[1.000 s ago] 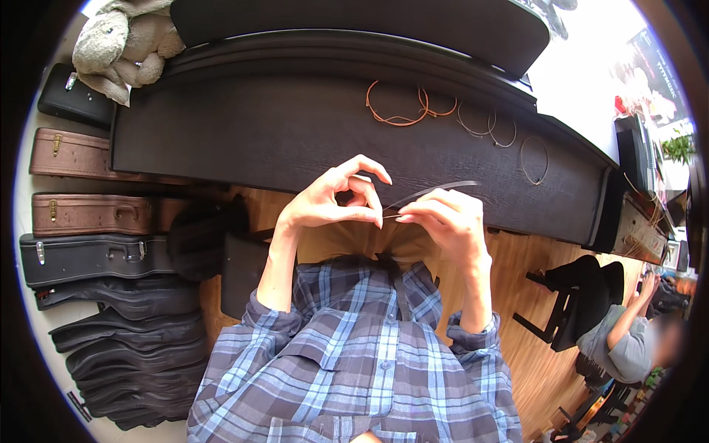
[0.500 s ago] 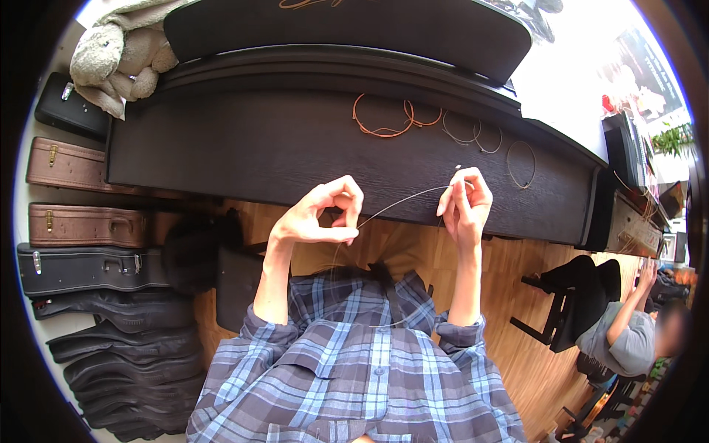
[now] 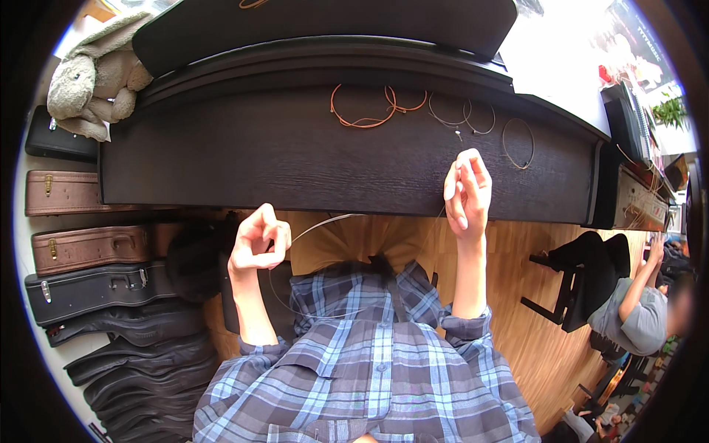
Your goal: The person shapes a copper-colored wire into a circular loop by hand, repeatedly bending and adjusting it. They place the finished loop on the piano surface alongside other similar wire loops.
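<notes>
My left hand (image 3: 258, 238), thumb and fingertips brought together over the edge of the dark surface, pinches a thin metal guitar string (image 3: 325, 221). One part of the string arcs right from the fingers. Another loops down in front of my plaid shirt. Further right, my right hand (image 3: 469, 190) is raised with its fingers closed together; a faint strand hangs beside it, and the string between the hands is hard to follow. A small pale piece (image 3: 458, 134) shows just beyond those fingertips; I cannot tell whether it belongs to the string.
On the black piano-like lid (image 3: 221, 162) lie copper-coloured string coils (image 3: 362, 125) and thin silvery coils (image 3: 518, 144). A plush rabbit (image 3: 77, 85) sits at far left, above stacked instrument cases (image 3: 88, 251). At right are a black stool (image 3: 583, 273) and another person (image 3: 635, 310).
My left hand has moved left and slightly down, widening the gap between my hands. My right hand has risen a little. The whole view has shifted slightly.
</notes>
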`<action>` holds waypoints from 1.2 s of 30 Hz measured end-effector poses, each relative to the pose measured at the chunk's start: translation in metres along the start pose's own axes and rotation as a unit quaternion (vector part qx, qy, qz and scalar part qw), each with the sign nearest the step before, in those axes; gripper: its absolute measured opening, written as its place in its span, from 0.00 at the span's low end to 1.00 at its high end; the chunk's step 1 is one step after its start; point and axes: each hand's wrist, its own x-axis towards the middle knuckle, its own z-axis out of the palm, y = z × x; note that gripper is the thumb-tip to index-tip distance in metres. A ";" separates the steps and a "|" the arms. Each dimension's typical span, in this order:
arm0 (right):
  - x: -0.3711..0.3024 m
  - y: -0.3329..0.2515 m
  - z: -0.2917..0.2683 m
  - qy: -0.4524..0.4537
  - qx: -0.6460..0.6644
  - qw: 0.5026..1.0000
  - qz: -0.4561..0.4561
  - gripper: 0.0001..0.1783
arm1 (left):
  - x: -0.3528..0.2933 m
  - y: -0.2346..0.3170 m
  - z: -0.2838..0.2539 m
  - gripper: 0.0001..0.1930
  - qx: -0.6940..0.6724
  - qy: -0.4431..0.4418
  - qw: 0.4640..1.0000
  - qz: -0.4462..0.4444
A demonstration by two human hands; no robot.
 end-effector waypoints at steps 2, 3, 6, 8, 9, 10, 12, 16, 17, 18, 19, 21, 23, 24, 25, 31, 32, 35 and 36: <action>0.001 0.001 0.003 0.008 -0.022 1.000 0.007 0.04 | 0.000 0.012 0.003 0.23 0.113 -0.044 0.989 -0.081; 0.002 0.001 0.004 0.012 -0.040 0.999 0.009 0.04 | 0.002 0.019 0.008 0.22 0.166 -0.030 0.978 -0.122; 0.004 0.001 0.010 0.027 -0.093 0.995 0.019 0.04 | 0.022 0.026 0.033 0.20 0.257 0.012 0.962 -0.086; 0.004 0.000 0.014 0.027 -0.128 0.991 0.028 0.03 | 0.042 0.029 0.053 0.16 0.260 0.046 0.963 -0.046; 0.004 0.000 0.016 0.020 -0.139 0.990 0.025 0.03 | 0.056 0.024 0.064 0.16 0.268 0.066 0.961 -0.020; 0.003 0.000 0.018 0.022 -0.169 0.985 0.032 0.03 | 0.070 0.022 0.071 0.17 0.273 0.087 0.958 0.009; 0.002 0.000 0.022 0.025 -0.226 0.973 0.047 0.04 | 0.093 0.029 0.074 0.22 0.319 -0.008 0.947 0.031; 0.001 0.000 0.028 0.024 -0.238 0.969 0.057 0.03 | 0.112 0.051 0.064 0.20 0.395 -0.197 0.890 0.114; 0.001 -0.001 0.028 0.027 -0.234 0.970 0.058 0.03 | 0.108 0.055 0.063 0.18 0.378 -0.214 0.899 0.061; 0.001 -0.001 0.028 0.028 -0.235 0.970 0.056 0.03 | 0.103 0.060 0.060 0.24 0.381 -0.232 0.894 -0.033; 0.001 -0.001 0.028 0.029 -0.233 0.971 0.054 0.03 | 0.099 0.062 0.058 0.28 0.362 -0.236 0.898 -0.082; 0.001 -0.001 0.026 0.032 -0.220 0.974 0.051 0.03 | 0.094 0.063 0.050 0.42 0.333 -0.288 0.889 -0.126; 0.001 0.000 0.023 0.035 -0.197 0.978 0.051 0.03 | 0.092 0.059 0.045 0.45 0.272 -0.321 0.906 -0.055; 0.002 0.001 0.022 0.035 -0.187 0.981 0.038 0.03 | 0.091 0.057 0.044 0.45 0.232 -0.319 0.919 0.002; 0.003 0.002 0.021 0.035 -0.176 0.983 0.025 0.03 | 0.090 0.053 0.046 0.42 0.187 -0.296 0.937 -0.004; 0.003 0.003 0.016 0.009 -0.133 0.991 0.004 0.03 | 0.082 0.046 0.099 0.20 0.340 -0.109 0.934 -0.020; 0.002 0.003 0.015 0.002 -0.138 0.990 0.005 0.03 | 0.084 0.038 0.113 0.22 0.378 -0.063 0.923 -0.032; 0.001 0.004 0.014 -0.031 -0.163 0.986 -0.008 0.03 | 0.097 0.007 0.142 0.27 0.521 0.027 0.853 0.029; 0.001 0.005 0.014 -0.043 -0.174 0.984 -0.016 0.04 | 0.101 -0.003 0.146 0.21 0.594 0.048 0.799 0.085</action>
